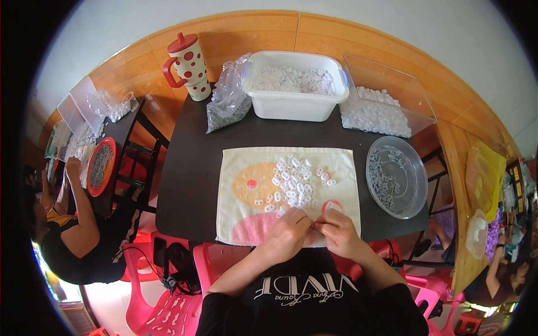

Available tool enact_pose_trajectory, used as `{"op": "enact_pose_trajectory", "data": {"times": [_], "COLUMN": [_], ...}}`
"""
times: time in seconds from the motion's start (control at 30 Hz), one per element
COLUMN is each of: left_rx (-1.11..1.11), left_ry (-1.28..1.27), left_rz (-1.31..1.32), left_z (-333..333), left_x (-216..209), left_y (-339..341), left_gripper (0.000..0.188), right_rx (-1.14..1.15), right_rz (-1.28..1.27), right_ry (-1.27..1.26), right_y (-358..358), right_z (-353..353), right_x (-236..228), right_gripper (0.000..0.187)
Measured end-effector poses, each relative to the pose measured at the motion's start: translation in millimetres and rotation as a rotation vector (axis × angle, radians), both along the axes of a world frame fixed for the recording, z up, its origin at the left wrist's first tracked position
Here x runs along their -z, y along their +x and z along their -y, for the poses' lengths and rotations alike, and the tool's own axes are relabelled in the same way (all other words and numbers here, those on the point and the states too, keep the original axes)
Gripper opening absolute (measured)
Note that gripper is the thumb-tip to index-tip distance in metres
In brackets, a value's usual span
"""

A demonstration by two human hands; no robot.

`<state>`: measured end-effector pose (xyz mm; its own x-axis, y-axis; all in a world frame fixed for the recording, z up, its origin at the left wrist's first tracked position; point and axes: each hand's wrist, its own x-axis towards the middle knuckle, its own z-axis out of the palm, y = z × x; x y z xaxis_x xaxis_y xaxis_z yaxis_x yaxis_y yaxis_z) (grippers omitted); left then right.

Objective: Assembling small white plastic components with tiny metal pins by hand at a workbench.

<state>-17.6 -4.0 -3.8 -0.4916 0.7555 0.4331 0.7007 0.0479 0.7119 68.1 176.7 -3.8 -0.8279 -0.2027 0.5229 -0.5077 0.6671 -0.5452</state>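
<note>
A pale cloth [241, 185] with orange and pink patches lies on the dark table [185, 168]. A loose heap of small white plastic pieces [294, 182] rests on its middle. My left hand [288, 232] and my right hand [339, 231] meet at the cloth's near edge, fingertips pinched together on one small white piece that is mostly hidden between them. The heap lies just beyond my fingers.
A white tub [294, 103] of white pieces stands at the back, a clear bin [417, 98] of more to its right, and a clear round dish [417, 185] of small parts. A plastic bag [227, 106] and a red-dotted cup [188, 64] sit back left. Another person [73, 235] works at the left table.
</note>
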Motion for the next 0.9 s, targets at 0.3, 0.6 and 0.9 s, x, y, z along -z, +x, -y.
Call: {"op": "enact_pose_trajectory", "data": {"times": [0.3, 0.6, 0.9], "left_rx": [0.017, 0.043, -0.019], "left_ry": [0.004, -0.017, 0.044], "left_rz": [-0.126, -0.081, -0.085], "left_z": [-6.0, -3.0, 3.2], "left_x": [-3.1, 0.2, 0.8], "left_y": [-1.9, -5.4, 2.0], "left_gripper": [0.019, 0.019, 0.028], "right_rx": [-0.065, -0.056, 0.33], "right_rz": [0.001, 0.07, -0.162], "right_ry": [0.031, -0.01, 0.17], "right_y": [-2.5, -2.2, -56.3], "right_z": [-4.2, -2.6, -63.6], "right_x": [4.1, 1.3, -124.4], "right_gripper": [0.021, 0.019, 0.008]}}
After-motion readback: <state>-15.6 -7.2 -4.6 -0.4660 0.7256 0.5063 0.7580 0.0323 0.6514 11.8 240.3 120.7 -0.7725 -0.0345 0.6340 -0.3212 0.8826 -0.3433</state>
